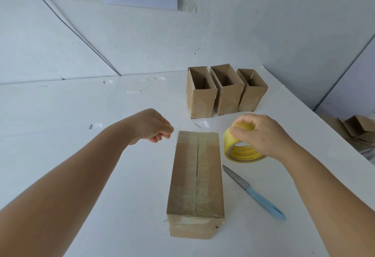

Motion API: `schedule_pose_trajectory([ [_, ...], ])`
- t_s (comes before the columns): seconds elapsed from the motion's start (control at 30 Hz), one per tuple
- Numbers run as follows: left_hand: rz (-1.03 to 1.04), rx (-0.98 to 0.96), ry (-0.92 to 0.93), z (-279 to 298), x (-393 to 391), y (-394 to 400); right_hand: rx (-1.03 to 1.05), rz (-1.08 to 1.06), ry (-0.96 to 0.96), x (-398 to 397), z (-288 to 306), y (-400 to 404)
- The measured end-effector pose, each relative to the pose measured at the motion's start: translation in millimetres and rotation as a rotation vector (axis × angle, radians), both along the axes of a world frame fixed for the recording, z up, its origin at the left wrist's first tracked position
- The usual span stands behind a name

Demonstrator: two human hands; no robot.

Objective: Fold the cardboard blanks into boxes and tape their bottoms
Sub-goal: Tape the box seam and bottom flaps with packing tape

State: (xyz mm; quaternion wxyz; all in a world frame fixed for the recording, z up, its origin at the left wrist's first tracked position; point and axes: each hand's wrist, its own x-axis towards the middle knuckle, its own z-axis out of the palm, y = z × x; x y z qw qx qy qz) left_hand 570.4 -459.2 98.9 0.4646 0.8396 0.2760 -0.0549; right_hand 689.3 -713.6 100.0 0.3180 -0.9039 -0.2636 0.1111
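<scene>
A folded cardboard box (195, 177) stands bottom-up on the white table (101, 155), its closed flaps covered by clear tape along the centre seam. My right hand (261, 135) grips a yellow roll of clear tape (241, 149) just right of the box's far end. My left hand (154, 126) hovers left of the box's far corner with its fingers curled; whether it pinches a tape end is unclear. Three finished boxes (225, 90) stand open-side up in a row at the back.
A knife with a light-blue handle (255, 192) lies on the table right of the box, blade pointing away. Flat cardboard blanks (355, 133) are piled off the table's right edge. Small tape scraps (95, 125) dot the tabletop. A wall rises behind.
</scene>
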Motion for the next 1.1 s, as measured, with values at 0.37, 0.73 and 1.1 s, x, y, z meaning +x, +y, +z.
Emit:
schedule_pose_trajectory([
  [0.37,0.007,-0.043,0.017,-18.6,0.7,4.4,-0.008,0.042,0.049,7.9,-11.1,1.5],
  [0.73,0.014,-0.272,0.038,-42.2,-0.4,-4.4,0.117,-0.006,0.167,-4.6,-38.4,6.7],
  [1.1,0.076,-0.118,-0.151,-47.6,-14.1,-31.9,0.13,-0.036,0.144,-12.4,-37.1,9.3],
])
